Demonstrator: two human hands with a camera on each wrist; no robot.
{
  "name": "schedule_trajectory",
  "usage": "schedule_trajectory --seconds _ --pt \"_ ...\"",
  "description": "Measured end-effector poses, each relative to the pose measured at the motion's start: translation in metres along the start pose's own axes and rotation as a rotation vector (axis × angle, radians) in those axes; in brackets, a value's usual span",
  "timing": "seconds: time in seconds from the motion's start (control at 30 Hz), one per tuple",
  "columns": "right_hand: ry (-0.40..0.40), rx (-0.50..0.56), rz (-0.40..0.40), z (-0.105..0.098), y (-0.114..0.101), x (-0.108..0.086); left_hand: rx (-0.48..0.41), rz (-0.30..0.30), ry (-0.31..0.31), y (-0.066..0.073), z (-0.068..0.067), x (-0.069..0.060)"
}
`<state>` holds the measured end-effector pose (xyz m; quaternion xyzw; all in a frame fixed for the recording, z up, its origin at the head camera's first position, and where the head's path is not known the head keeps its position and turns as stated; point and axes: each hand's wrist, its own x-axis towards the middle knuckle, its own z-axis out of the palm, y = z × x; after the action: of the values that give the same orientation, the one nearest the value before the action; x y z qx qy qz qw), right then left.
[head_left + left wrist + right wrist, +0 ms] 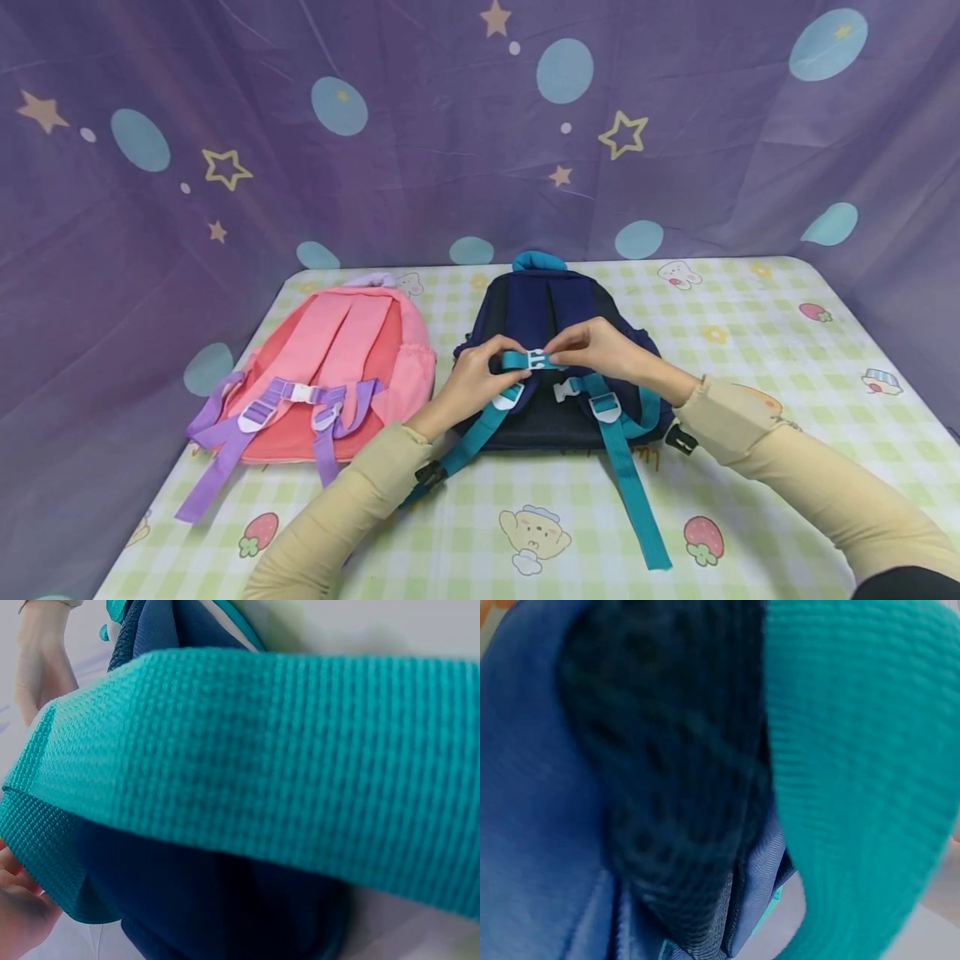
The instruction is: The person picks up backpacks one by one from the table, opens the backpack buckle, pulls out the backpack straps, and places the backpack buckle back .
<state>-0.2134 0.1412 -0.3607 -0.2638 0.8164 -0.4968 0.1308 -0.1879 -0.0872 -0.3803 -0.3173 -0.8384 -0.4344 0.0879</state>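
Sleeved forearms reach in from either side, fingertips facing each other. The left hand pinches the white buckle in its grip; the right hand's grip pinches its other side, over the navy backpack on the tabletop.

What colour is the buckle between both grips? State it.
White; the buckle shows best in the head view.

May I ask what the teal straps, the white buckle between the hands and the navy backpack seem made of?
Teal straps: matte woven webbing, probably nylon or polyester; the wrist views show a ribbed weave. White buckle: probably smooth moulded plastic, given its crisp, cut-out shape. Navy backpack: mostly matte fabric, likely synthetic, with soft folds and seams.
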Motion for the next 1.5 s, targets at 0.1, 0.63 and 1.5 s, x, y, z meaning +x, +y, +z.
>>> schedule_trajectory --seconds 0.1,0.63,1.5 --pt "0.003 0.001 0.019 -0.0006 -0.0003 -0.0009 -0.001 0.004 -0.001 -0.0003 0.0004 0.0001" --pt "-0.008 0.000 0.011 -0.0056 0.0069 -0.0029 -0.006 -0.002 -0.003 -0.0009 0.0004 -0.0014" --pt "-0.003 0.021 0.029 0.0041 -0.0001 0.0007 0.000 -0.001 -0.009 -0.0002 0.0042 0.0005"
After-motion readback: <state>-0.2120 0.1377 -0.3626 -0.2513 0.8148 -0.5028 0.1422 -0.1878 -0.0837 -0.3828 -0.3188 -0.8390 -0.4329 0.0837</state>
